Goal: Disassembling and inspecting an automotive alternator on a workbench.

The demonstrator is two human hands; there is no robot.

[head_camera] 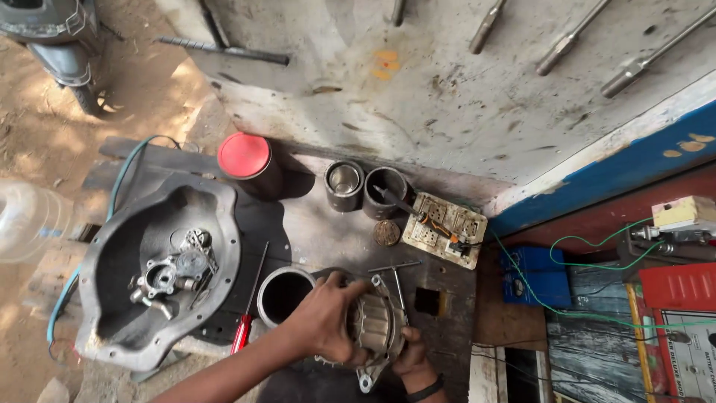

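Left hand [322, 319] wrapped over the ribbed metal housing [377, 325] at the desk [328, 231] front edge, right hand [409, 357] cupping it from below. Best gripped firmly on both sides, kept level, clear of the open steel cylinder [284, 292] just beside

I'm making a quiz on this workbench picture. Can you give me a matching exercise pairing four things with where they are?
Things:
1. red-lidded can
2. red-handled screwdriver
3. switch board
4. metal housing

Places:
A. gripped between the left hand and right hand
B. at the back, above the grey cover
C. right of the two open cans
D. between the grey cover and the open cylinder

Pairs: 1-B, 2-D, 3-C, 4-A
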